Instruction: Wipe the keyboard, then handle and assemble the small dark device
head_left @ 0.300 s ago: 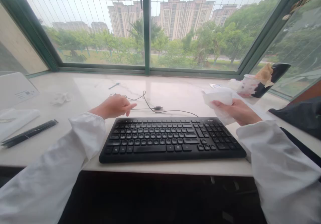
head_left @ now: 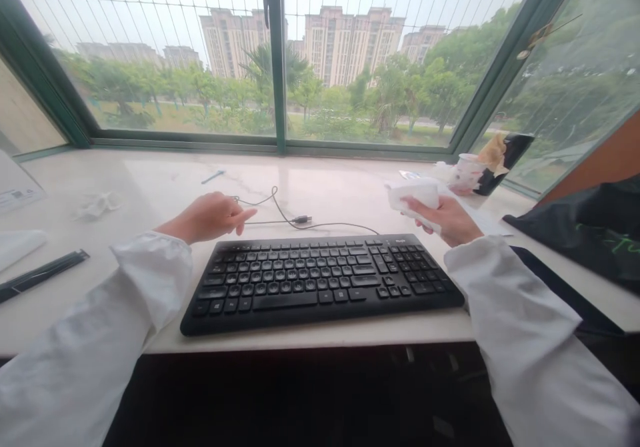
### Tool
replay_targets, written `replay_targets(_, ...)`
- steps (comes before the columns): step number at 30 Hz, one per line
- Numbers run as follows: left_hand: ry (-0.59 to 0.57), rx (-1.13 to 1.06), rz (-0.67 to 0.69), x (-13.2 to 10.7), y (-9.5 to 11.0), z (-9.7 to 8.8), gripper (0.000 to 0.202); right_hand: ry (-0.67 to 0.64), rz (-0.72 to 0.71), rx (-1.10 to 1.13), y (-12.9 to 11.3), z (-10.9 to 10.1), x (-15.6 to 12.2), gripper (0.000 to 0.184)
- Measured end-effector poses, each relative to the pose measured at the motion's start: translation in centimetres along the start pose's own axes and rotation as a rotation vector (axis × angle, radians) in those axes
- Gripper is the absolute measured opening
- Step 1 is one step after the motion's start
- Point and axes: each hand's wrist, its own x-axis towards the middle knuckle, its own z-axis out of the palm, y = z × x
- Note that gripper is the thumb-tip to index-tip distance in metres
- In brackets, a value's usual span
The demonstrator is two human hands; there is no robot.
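A black keyboard (head_left: 320,280) lies on the pale marble sill (head_left: 330,187) in front of me. My left hand (head_left: 207,217) hovers just behind the keyboard's far left corner, fingers loosely curled and pointing right, nothing in them. Its fingertips are close to the keyboard's thin black cable (head_left: 285,217), which loops across the sill to a USB plug (head_left: 301,219). My right hand (head_left: 445,219) is behind the keyboard's far right corner, closed around a folded white tissue (head_left: 414,193).
A crumpled tissue (head_left: 95,203) and a black flat strip (head_left: 43,273) lie at the left. White papers (head_left: 15,190) sit at the far left. A cup and dark container (head_left: 487,160) stand at the back right; a dark cloth (head_left: 585,230) lies at the right.
The view has shifted right and slightly down, so everything sits further left in frame. My right hand with the tissue has drawn slightly closer to the keyboard. My left hand keeps its pose.
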Motion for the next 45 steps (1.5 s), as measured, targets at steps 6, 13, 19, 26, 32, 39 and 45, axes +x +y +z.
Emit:
replay_targets(6,0.005,0.015,0.008,0.1,-0.4,0.2,0.063,0.115,-0.015,-0.235,0.7,0.7,0.6,0.052)
replay_targets(13,-0.010,0.030,0.012,0.1,-0.5,0.3,0.062,0.054,-0.053,-0.254,0.6,0.1,0.5,0.062)
replay_targets(19,-0.016,0.025,0.032,0.0,-0.4,0.1,0.064,0.192,-0.119,-0.421,-0.7,-1.3,-1.7,0.046)
replay_targets(26,-0.012,0.029,0.050,0.0,-0.2,0.1,0.063,-0.417,-0.480,-0.537,-1.4,0.5,-7.6,0.044)
replay_targets(32,-0.012,0.016,0.050,-0.1,-0.2,0.1,0.062,-0.307,-0.355,-0.615,0.6,-0.9,-7.8,0.047)
replay_targets(39,-0.016,0.012,0.049,-0.1,-0.1,0.1,0.064,-0.202,-0.214,-0.567,0.6,-2.0,-8.8,0.049)
replay_targets(45,-0.010,0.003,0.074,-0.1,-0.4,0.3,0.064,-0.286,-0.356,-0.453,-1.9,-0.3,-9.9,0.049)
